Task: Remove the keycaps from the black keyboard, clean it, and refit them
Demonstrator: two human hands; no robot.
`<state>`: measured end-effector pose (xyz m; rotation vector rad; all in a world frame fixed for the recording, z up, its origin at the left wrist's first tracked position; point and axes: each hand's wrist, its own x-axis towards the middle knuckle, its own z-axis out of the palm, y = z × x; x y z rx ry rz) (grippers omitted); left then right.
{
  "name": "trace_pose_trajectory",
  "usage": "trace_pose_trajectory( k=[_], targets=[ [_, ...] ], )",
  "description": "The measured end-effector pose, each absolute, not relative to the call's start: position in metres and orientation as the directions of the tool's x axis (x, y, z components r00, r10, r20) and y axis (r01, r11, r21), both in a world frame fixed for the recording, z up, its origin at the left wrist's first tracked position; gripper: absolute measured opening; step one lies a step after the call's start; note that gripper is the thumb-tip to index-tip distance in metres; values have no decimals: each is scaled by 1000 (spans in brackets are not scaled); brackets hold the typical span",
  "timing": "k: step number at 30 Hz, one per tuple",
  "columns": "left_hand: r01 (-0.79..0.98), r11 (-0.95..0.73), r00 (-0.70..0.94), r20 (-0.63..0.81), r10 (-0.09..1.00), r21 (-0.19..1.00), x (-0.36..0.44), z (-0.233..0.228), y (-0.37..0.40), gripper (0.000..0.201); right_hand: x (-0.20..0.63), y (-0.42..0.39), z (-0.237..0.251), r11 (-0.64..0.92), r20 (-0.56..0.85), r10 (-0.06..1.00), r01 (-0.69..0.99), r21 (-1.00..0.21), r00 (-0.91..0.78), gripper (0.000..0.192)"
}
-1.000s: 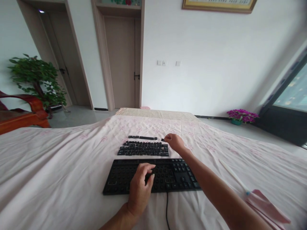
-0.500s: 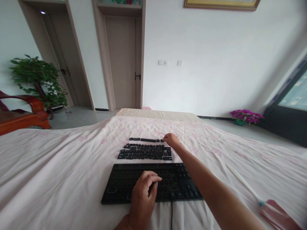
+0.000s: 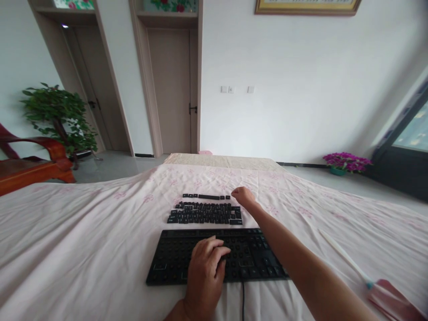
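Currently the keyboard (image 3: 217, 256) lies on the bed (image 3: 83, 232) near its front edge, square to the person, with most key positions stripped; only the block at its right end appears to retain caps. The removed keycaps (image 3: 204, 213) are laid out in rows on the sheet just beyond the keyboard's far edge, with a thin separate row (image 3: 206, 196) behind them.

Left hand (image 3: 205, 272): rests on the bare centre of the keyboard, fingers curled loosely, steadying it. No cap is visible in its grip.

Right hand (image 3: 243, 196): extended to the right end of the thin far row, fingertips pinched together at the last cap. Whether the grip actually encloses a cap cannot be told; the object is too small.

Judged step: handling a single cap at the row's end, either setting it down or lifting it. The next move calls for a fine pinch without disturbing neighbouring caps. A pink-headed swatter (image 3: 384, 294) lies near the bed's right front corner.
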<state>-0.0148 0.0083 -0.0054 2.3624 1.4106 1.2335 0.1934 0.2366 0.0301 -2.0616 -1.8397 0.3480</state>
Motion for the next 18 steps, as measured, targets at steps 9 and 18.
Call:
trace_pose_trajectory(
  k=[9,18],
  targets=[
    [858,-464,361,384,850,222,-25,-7,17,74,204,176,59,15,137,989,864,-504,63,49],
    [833,-517,499,135,856,196,-48,12,29,74,210,80,92,315,296,947,557,-768,-128,63]
  ],
)
